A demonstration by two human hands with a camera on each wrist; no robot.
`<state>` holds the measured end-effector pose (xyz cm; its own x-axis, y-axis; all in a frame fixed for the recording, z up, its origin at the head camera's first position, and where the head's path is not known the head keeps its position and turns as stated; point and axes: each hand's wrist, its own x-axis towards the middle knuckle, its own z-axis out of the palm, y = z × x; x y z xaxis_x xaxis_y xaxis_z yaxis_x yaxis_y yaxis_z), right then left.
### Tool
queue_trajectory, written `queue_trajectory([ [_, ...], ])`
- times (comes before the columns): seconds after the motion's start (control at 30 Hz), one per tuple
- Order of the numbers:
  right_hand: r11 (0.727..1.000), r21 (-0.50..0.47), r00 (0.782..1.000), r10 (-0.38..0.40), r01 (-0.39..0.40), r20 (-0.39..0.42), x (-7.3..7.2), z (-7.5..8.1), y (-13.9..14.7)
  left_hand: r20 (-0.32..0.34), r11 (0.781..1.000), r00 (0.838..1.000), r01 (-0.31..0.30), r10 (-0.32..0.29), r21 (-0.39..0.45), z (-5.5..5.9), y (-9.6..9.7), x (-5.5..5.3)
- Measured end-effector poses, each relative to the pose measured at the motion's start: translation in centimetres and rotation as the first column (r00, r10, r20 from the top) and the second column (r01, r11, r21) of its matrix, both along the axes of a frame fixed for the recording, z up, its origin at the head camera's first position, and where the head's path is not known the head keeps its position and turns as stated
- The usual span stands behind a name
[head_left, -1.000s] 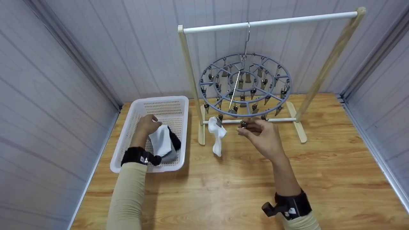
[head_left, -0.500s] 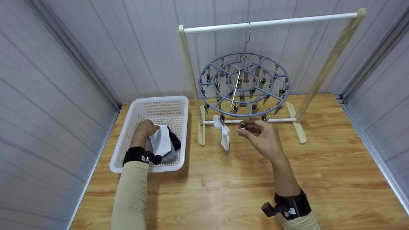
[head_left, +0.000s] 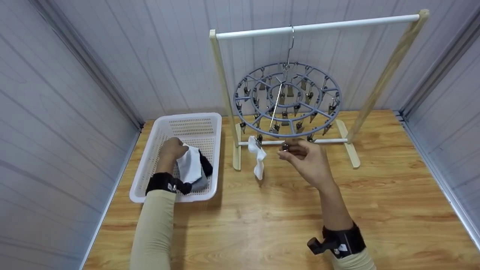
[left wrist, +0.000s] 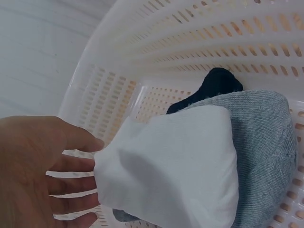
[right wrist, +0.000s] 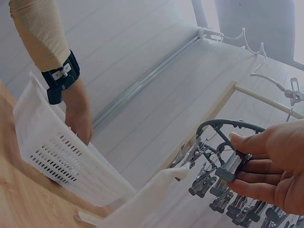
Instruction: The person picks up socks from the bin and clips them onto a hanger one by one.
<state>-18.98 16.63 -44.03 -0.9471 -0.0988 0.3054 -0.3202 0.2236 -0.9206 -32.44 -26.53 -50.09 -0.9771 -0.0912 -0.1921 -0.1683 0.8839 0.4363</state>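
Note:
In the basket at left, my left hand pinches the near edge of a white sock, thumb above and fingertips at its rim. A grey ribbed sock lies under the white one, and a dark sock shows behind. My right hand holds a metal clip between thumb and fingers, at the front of the round clip hanger. To the left of that clip, another white sock hangs from a neighbouring clip.
The white perforated basket stands on the wooden floor. A wooden rack with a white top bar carries the hanger, whose rings bear several metal clips. Pale panel walls enclose both sides and the back.
My left hand has closed on the white sock's edge in the basket and shifted it slightly. The hanging sock has swung right and partly back. My right hand stays on the clip.

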Motion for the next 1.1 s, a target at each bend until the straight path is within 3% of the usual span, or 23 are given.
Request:
queue_trajectory([
  [0.27, 1.0, 0.018, 1.0, 0.001, -0.001, 0.01, -0.1, 0.1, 0.1, -0.034, 0.994, 0.997, -0.065, 0.068, 0.084, -0.1, 0.0, 0.1],
  [0.43, 1.0, 0.011, 1.0, 0.001, -0.001, 0.014, -0.1, 0.1, 0.1, -0.013, 0.984, 0.998, -0.06, 0.063, 0.171, -0.5, -0.2, 0.1],
  [0.7, 1.0, 0.003, 1.0, 0.001, -0.001, 0.026, -0.2, 0.2, 0.0, -0.045, 0.98, 0.996, -0.067, 0.077, 0.189, -0.9, -1.0, 0.3],
  [0.83, 1.0, -0.001, 0.999, 0.004, -0.004, 0.036, -0.2, 0.2, 0.1, -0.043, 0.976, 0.995, -0.075, 0.086, 0.205, -0.5, -0.9, 0.6],
  [1.1, 1.0, -0.013, 0.999, 0.009, -0.009, 0.042, -0.2, 0.2, 0.1, -0.095, 0.967, 0.994, -0.036, 0.062, 0.254, 0.7, -0.6, 1.6],
])
